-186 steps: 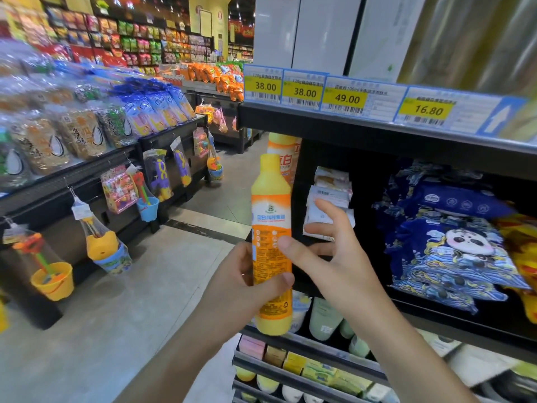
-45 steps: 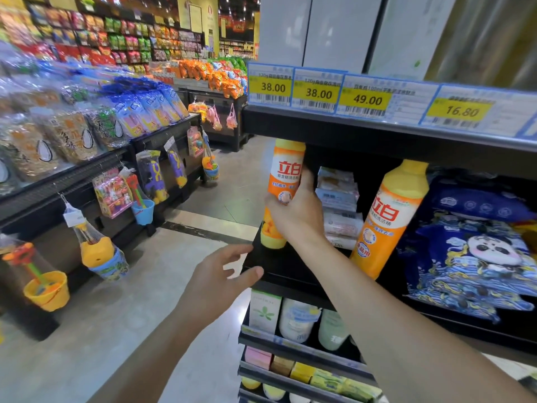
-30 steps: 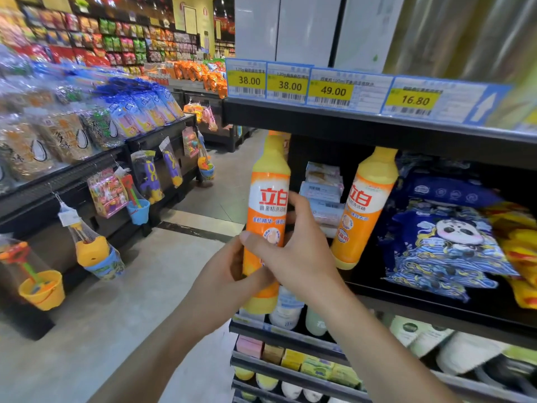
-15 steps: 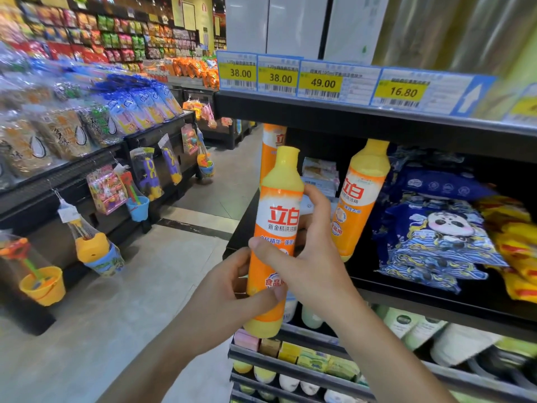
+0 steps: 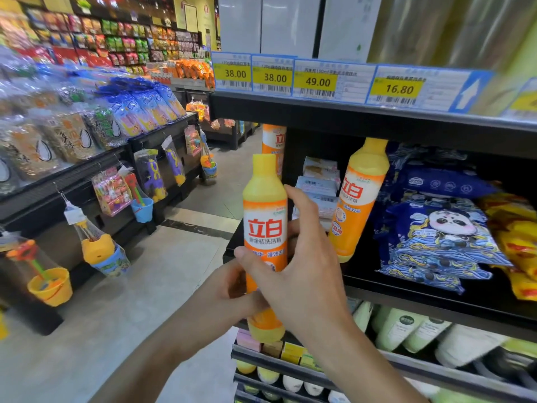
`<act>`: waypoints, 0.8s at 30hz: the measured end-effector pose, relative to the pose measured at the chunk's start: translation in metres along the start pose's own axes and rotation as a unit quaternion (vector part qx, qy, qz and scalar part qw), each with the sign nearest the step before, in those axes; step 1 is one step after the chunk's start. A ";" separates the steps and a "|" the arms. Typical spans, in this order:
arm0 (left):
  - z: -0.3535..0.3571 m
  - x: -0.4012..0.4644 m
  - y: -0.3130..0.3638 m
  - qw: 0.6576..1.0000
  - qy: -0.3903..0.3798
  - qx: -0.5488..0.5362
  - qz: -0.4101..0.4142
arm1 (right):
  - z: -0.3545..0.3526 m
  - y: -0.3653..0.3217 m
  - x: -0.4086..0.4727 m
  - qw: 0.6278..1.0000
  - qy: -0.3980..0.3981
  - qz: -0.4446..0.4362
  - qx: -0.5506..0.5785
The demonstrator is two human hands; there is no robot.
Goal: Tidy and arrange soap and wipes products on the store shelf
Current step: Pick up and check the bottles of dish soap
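At the lower centre of the frame an orange detergent bottle [image 5: 265, 239] is held upright by both hands: the left hand [image 5: 223, 298] is curled around its lower body, and the right hand [image 5: 302, 274] wraps its middle. Behind, at centre right, a second bottle [image 5: 359, 199] is leaned on the shelf [image 5: 406, 292] beside blue wipes packs [image 5: 436, 228].

Both hands, left [image 5: 229, 289] & right [image 5: 302, 269], grip orange bottle [image 5: 265, 225] upright, in front of shelf [image 5: 436, 301]; 2nd bottle [image 5: 359, 199] leans beside panda wipes [image 5: 441, 228].
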State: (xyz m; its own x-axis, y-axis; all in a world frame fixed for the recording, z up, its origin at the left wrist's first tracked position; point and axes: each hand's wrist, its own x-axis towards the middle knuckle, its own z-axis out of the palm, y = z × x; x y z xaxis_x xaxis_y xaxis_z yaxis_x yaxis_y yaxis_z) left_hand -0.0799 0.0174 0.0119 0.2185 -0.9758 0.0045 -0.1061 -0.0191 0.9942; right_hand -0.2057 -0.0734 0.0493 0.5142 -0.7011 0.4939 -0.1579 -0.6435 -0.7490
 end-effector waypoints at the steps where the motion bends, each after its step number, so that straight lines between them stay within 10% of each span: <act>1: -0.003 -0.001 0.001 1.000 -0.007 -0.003 0.000 | -0.001 0.002 0.001 1.000 -0.006 0.011 0.023; 12: -0.014 -0.004 0.007 0.997 -0.047 -0.059 -0.015 | -0.015 0.009 0.010 0.980 -0.125 0.041 0.147; 24: 0.005 -0.003 0.008 0.993 0.099 0.040 0.054 | -0.021 0.005 0.010 0.982 -0.093 0.080 0.145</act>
State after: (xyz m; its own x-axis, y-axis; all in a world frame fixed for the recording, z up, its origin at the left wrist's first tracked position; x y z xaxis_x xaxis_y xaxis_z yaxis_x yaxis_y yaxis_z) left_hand -0.0867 0.0193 0.0195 0.3865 -0.9115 0.1403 -0.2142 0.0592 0.9750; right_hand -0.2188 -0.0901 0.0596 0.6522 -0.6999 0.2911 -0.0164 -0.3970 -0.9177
